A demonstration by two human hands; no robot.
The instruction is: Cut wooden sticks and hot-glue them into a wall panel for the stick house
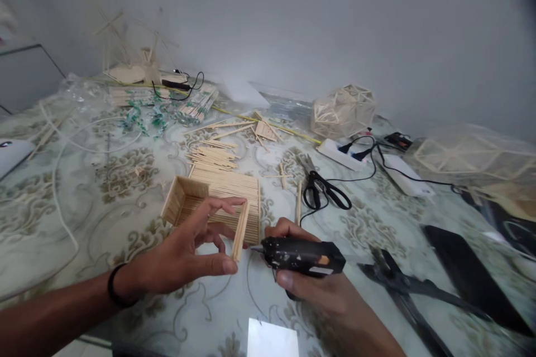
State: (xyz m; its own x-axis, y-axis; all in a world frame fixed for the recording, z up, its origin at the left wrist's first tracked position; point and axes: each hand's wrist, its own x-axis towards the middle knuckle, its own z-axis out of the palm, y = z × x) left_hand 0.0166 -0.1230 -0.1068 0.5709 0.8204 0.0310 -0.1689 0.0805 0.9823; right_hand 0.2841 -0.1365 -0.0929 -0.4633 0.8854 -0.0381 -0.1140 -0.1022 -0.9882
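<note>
Between the thumb and fingertips of my left hand [192,245] is a small panel of wooden sticks [240,232], held up on edge. My right hand [310,284] grips a black hot glue gun [304,255], its nozzle pointing left, close to the panel's right side. Whether the nozzle touches the panel I cannot tell. Behind my left hand, partly covered by it, stands an open box of wooden sticks [171,203]. A flat panel of sticks [234,192] lies on the table beside the box.
Loose sticks [213,156] lie beyond the flat panel. Black scissors [322,189] and a white power strip [342,155] are to the right. A black clamp-like tool [402,284] and a black phone-like slab [469,273] lie farther right. Stick frameworks [345,111] stand near the wall.
</note>
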